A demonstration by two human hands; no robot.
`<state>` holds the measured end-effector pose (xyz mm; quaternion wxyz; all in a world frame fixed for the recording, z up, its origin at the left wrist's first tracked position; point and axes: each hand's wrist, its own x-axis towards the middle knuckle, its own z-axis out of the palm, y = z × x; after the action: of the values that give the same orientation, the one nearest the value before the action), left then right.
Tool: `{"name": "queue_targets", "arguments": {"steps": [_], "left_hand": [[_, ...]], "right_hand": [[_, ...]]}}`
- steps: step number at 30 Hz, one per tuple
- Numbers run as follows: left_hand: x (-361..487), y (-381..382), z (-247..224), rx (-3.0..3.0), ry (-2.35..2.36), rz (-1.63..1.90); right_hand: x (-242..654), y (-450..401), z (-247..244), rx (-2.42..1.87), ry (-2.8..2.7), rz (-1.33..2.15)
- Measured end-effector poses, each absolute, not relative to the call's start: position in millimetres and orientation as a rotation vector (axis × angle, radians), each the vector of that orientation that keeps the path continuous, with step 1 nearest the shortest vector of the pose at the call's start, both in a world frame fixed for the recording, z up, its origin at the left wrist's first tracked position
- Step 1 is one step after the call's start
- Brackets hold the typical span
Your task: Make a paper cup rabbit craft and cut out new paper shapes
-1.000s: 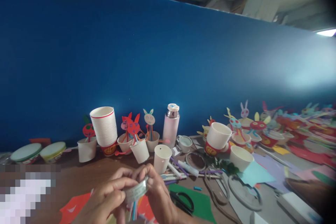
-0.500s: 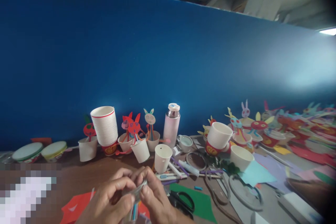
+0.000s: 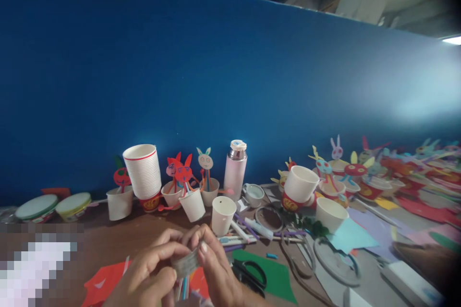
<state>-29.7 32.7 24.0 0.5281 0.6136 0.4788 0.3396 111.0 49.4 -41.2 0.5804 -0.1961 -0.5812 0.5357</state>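
Note:
Low in the middle, a small roll of clear tape (image 3: 186,264) is between my two hands. My left hand (image 3: 153,264) is closed round its left side, thumb in front and fingers behind. My right hand (image 3: 214,261) pinches the roll's upper right edge with thumb and forefinger; whether a tape end is lifted I cannot tell. Under the hands lie several thin coloured straws (image 3: 184,289) and orange-red paper (image 3: 199,280). Black-handled scissors (image 3: 252,273) rest on green paper (image 3: 279,276) close to my right hand.
Behind the hands stand a paper cup (image 3: 223,216), cups with paper animal figures (image 3: 192,204), a tall cup stack (image 3: 144,172) and a pink flask (image 3: 235,175). A utility knife (image 3: 234,240) and pens lie beside them. More figures and coloured paper (image 3: 355,237) crowd the right.
The tape roll has turned, so more of its side faces me. My right thumb and forefinger have shifted slightly right along its edge.

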Motion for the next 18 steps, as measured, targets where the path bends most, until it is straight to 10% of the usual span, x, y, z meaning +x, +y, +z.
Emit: {"name": "queue_targets", "arguments": {"steps": [18], "left_hand": [[-30.3,34.0,20.9,1.530,1.112,0.911]], "right_hand": [[119.4,48.4,-33.3,-0.543,-1.697,0.730]]}}
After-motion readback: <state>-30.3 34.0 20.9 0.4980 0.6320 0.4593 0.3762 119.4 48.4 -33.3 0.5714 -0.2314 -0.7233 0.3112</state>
